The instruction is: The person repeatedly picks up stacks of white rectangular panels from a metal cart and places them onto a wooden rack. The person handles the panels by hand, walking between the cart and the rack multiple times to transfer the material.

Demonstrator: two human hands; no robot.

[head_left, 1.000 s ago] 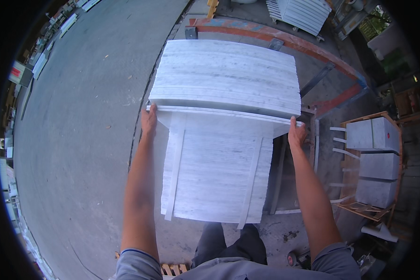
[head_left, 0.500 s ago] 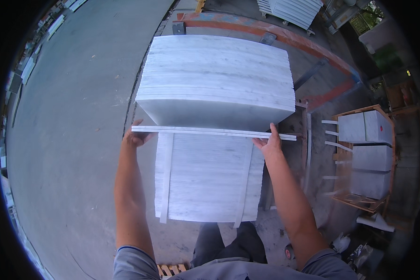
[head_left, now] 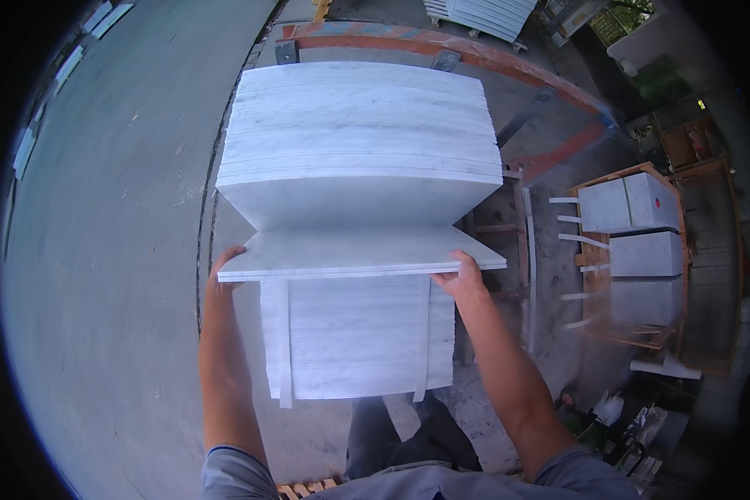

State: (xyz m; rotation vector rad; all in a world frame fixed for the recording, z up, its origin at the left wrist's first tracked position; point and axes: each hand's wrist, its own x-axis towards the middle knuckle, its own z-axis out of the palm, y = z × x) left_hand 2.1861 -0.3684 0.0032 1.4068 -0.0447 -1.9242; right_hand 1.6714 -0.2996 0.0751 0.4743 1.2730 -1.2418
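Both of my hands grip a thin pair of white marble slabs [head_left: 350, 248] by the near long edge. The slabs lean toward me, their broad face showing. My left hand [head_left: 228, 260] clasps the left corner, thumb on top. Toward the right end, my right hand [head_left: 462, 275] holds the same edge with its thumb over the face; the fingertips below are hidden. Beyond stands a thick stack of upright marble slabs [head_left: 362, 121]. Directly in front of me is a lower stack of slabs [head_left: 354, 337], with a white strip [head_left: 285, 350] and another white strip [head_left: 422, 350] across it.
Behind the far stack runs an orange metal frame [head_left: 492, 57]. On the right, a wooden crate [head_left: 682, 279] holds pale stone blocks [head_left: 644, 254]. Concrete floor [head_left: 117, 275] spreads to the left. Part of a wooden pallet [head_left: 308, 487] shows near my legs.
The slabs' upper edge has come toward me and down, away from the far stack, so their face now shows. Both hands moved with it. The whole view has shifted slightly.
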